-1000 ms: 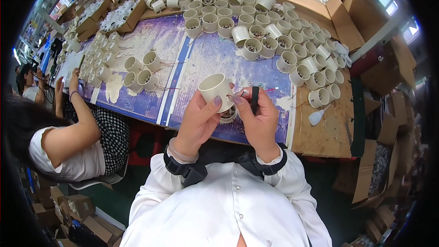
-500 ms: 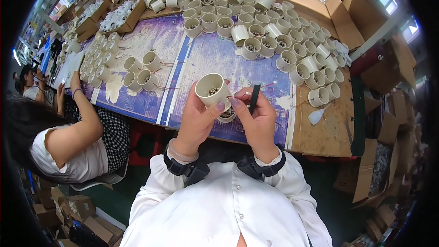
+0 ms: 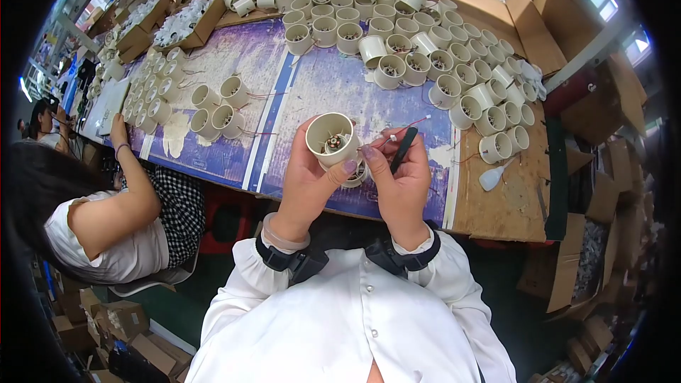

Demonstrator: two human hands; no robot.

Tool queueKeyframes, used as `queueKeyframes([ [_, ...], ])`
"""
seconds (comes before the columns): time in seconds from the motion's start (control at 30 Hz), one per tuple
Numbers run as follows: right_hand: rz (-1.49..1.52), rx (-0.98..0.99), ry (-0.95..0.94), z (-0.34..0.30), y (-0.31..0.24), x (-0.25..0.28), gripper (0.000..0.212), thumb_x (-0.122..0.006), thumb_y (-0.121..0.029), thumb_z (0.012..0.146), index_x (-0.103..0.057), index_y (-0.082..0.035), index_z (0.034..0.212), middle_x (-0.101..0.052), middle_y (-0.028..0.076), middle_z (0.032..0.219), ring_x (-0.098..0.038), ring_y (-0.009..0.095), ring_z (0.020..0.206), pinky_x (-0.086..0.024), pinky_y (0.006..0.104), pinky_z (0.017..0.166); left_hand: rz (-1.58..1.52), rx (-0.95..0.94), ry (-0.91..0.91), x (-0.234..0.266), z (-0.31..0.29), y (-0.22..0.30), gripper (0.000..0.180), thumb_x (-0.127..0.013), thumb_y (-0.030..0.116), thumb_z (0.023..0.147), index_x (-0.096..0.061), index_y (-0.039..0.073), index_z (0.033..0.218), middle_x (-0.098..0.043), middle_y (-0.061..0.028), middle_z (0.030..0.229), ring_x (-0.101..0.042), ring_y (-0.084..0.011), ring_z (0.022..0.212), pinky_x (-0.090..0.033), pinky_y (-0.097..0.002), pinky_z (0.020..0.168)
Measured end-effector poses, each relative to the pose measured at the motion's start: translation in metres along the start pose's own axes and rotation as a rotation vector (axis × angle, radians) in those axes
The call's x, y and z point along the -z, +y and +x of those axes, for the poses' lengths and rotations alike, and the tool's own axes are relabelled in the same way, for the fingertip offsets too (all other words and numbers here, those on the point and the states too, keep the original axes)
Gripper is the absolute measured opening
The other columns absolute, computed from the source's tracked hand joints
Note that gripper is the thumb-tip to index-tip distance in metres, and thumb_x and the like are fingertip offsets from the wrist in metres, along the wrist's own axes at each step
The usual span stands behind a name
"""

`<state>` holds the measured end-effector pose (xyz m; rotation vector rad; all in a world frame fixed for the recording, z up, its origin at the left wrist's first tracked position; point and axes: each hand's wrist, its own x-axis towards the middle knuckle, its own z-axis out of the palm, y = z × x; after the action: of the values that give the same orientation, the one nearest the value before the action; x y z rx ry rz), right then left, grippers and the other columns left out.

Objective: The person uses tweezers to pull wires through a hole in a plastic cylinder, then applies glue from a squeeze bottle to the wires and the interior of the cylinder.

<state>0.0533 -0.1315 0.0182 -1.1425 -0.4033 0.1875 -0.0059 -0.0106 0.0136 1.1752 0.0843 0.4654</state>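
My left hand is wrapped round a cream plastic cup-shaped housing, tilted so that its open top and the metal parts inside show. Close at its right side, my right hand is closed on a black-handled tool whose kind I cannot make out. Its thumb and forefinger pinch at the thin red wires, which lead off the housing to a small white connector. Below and partly behind the held housing, another similar housing shows on the table, mostly hidden by my hands.
Many more cream housings crowd the table's back and right. Several wired ones stand to the left. A small white plastic piece lies at the right on bare board. At the left sits a co-worker; open cardboard boxes hold white parts.
The housing in my left hand has tipped a little, showing more of its inside. The red wires and connector have swung up and right beside the black-handled tool. Both hands have shifted only slightly.
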Motion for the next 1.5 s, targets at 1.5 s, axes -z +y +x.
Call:
queueKeyframes([
  [1.5, -0.149, 0.113, -0.183, -0.007, 0.011, 0.007, 0.006, -0.062, -0.006, 0.092, -0.06, -0.002, 0.096, -0.056, 0.0, 0.088, -0.049, 0.007, 0.077, -0.041, 0.0208, 0.067, -0.294, 0.16, 0.004, 0.006, 0.005, 0.012, 0.05, -0.068, -0.003, 0.078, -0.046, 0.002, 0.123, -0.058, -0.0105, 0.116, -0.058, -0.0135, 0.088, -0.048, -0.0253, 0.068],
])
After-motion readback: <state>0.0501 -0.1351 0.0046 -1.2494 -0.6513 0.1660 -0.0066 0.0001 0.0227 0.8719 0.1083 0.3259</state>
